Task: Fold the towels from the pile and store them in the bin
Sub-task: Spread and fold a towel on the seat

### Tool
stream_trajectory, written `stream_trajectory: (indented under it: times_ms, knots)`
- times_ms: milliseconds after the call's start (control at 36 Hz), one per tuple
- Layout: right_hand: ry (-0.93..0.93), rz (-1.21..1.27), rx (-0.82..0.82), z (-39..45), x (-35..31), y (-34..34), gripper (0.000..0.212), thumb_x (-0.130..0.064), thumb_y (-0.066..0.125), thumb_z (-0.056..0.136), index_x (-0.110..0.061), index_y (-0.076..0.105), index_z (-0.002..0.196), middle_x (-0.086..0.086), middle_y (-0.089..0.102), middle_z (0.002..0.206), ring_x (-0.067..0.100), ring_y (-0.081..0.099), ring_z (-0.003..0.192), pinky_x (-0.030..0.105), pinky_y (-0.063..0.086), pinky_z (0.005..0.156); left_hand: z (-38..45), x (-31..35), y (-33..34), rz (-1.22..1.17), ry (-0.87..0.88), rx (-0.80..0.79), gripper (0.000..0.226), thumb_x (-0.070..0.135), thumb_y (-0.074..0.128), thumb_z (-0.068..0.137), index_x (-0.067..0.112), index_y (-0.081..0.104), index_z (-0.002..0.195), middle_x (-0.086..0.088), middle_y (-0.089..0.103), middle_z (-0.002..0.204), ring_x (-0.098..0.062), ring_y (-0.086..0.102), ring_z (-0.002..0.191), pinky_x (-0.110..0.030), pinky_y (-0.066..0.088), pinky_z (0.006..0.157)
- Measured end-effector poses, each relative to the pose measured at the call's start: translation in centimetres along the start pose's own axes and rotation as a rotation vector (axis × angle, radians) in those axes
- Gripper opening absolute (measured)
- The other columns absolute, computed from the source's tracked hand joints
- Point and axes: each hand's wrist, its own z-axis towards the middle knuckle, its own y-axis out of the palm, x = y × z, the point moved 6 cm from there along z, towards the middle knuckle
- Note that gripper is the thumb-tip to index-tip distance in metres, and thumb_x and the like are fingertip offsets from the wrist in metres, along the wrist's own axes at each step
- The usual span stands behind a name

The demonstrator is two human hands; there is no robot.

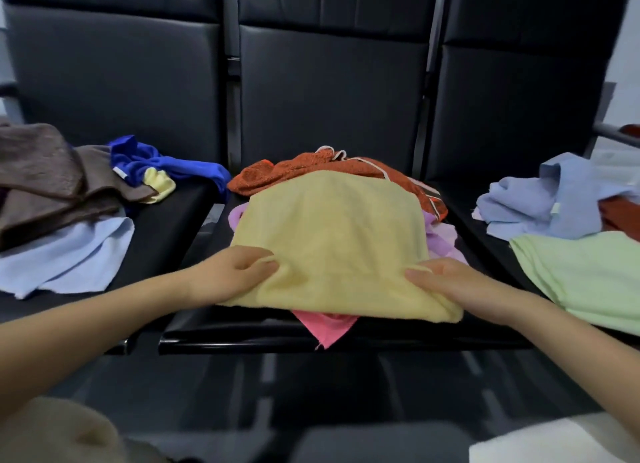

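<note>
Yellow towel (pixel 332 240) lies spread on the middle black seat (pixel 242 341), over a heap of orange, purple and pink cloths. The left hand (pixel 230 272) pinches its near left edge and the right hand (pixel 446 282) its near right edge, each grip closed on the cloth, fingers seemingly tucked beneath. Left of the left grip lies a brown, blue and pale-blue pile (pixel 69 199); right of the right grip, a green towel (pixel 585 275).

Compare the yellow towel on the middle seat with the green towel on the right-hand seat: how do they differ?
The yellow towel is gripped at its near edge by the left hand and the right hand; the green towel lies untouched. The yellow towel rests on other towels; the green towel lies partly under a pale blue one. Both lie spread fairly flat.
</note>
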Motion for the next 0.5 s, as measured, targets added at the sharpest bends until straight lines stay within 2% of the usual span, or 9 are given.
stream_trajectory:
  times_ms: [28,83,139,194,250,306,333,417,500]
  knots:
    - [0.023,0.011,-0.071,-0.1,0.4,0.2,0.040,-0.033,0.051,0.099,-0.023,0.067,0.064,-0.015,0.062,0.070,0.002,0.056,0.072,0.017,0.042,0.067,-0.2,0.0,0.5,0.019,0.001,-0.037,0.041,0.036,0.048,0.100,0.018,0.042,0.063,0.014,0.041,0.059,-0.003,0.039,0.058,-0.018,0.035,0.060]
    - [0.037,0.000,-0.117,-0.2,0.7,0.0,0.036,-0.035,0.051,0.098,-0.023,0.065,0.068,-0.018,0.064,0.067,-0.001,0.057,0.068,0.014,0.041,0.066,-0.1,0.3,0.9,0.035,0.006,-0.075,0.040,0.035,0.048,0.100,0.017,0.042,0.065,0.013,0.041,0.060,-0.003,0.039,0.058,-0.018,0.036,0.059]
    - [0.025,0.025,-0.052,0.4,0.7,-1.3,0.028,-0.035,0.054,0.097,-0.020,0.070,0.081,-0.015,0.070,0.081,0.001,0.064,0.078,0.014,0.045,0.069,0.5,0.7,-0.1,0.037,0.019,-0.042,0.040,0.045,0.047,0.095,0.020,0.045,0.064,0.014,0.043,0.060,-0.002,0.041,0.060,-0.018,0.038,0.061]
    - [-0.002,0.125,0.017,1.0,0.3,-3.1,0.024,-0.035,0.057,0.094,-0.015,0.071,0.095,-0.007,0.074,0.089,0.003,0.069,0.083,0.014,0.048,0.066,1.5,1.0,-2.0,0.058,0.032,0.025,0.040,0.047,0.045,0.092,0.014,0.051,0.070,0.013,0.045,0.063,-0.004,0.044,0.065,-0.020,0.040,0.066]
    - [-0.062,0.208,0.055,1.6,0.2,-4.7,0.046,-0.053,0.071,0.078,-0.014,0.071,0.102,-0.002,0.075,0.096,0.009,0.070,0.089,0.018,0.050,0.069,2.5,1.5,-4.1,0.092,0.054,0.077,0.045,0.044,0.046,0.094,0.003,0.055,0.079,0.008,0.047,0.067,-0.005,0.046,0.068,-0.022,0.040,0.067]
    - [-0.108,0.248,0.081,2.2,0.1,-5.7,0.078,-0.071,0.081,0.050,-0.016,0.072,0.105,0.001,0.075,0.101,0.013,0.070,0.093,0.024,0.051,0.076,3.4,1.4,-6.0,0.118,0.053,0.120,0.038,0.037,0.051,0.098,0.005,0.060,0.082,0.003,0.053,0.072,-0.007,0.049,0.067,-0.022,0.041,0.065]
    - [-0.116,0.268,0.111,2.6,0.1,-6.1,0.082,-0.072,0.082,0.045,-0.017,0.072,0.105,0.004,0.074,0.104,0.016,0.070,0.094,0.028,0.050,0.080,4.0,1.0,-6.7,0.134,0.037,0.140,0.030,0.033,0.052,0.098,0.009,0.063,0.085,0.001,0.058,0.076,-0.008,0.053,0.070,-0.022,0.044,0.067]
    - [-0.147,0.296,0.248,4.3,0.0,-7.4,0.055,-0.061,0.080,0.062,-0.021,0.074,0.099,0.006,0.074,0.102,0.021,0.068,0.097,0.032,0.050,0.081,5.9,-0.1,-8.1,0.195,-0.017,0.191,0.020,0.030,0.054,0.097,0.017,0.069,0.095,-0.002,0.066,0.091,-0.017,0.061,0.088,-0.030,0.049,0.076]
    - [-0.117,0.350,0.480,6.4,-0.5,-8.8,0.019,-0.038,0.071,0.085,-0.025,0.071,0.099,0.004,0.072,0.099,0.024,0.066,0.097,0.037,0.051,0.081,8.0,-0.6,-9.1,0.199,-0.025,0.299,0.019,0.026,0.055,0.096,0.013,0.069,0.093,-0.007,0.067,0.089,-0.022,0.062,0.086,-0.026,0.047,0.067]
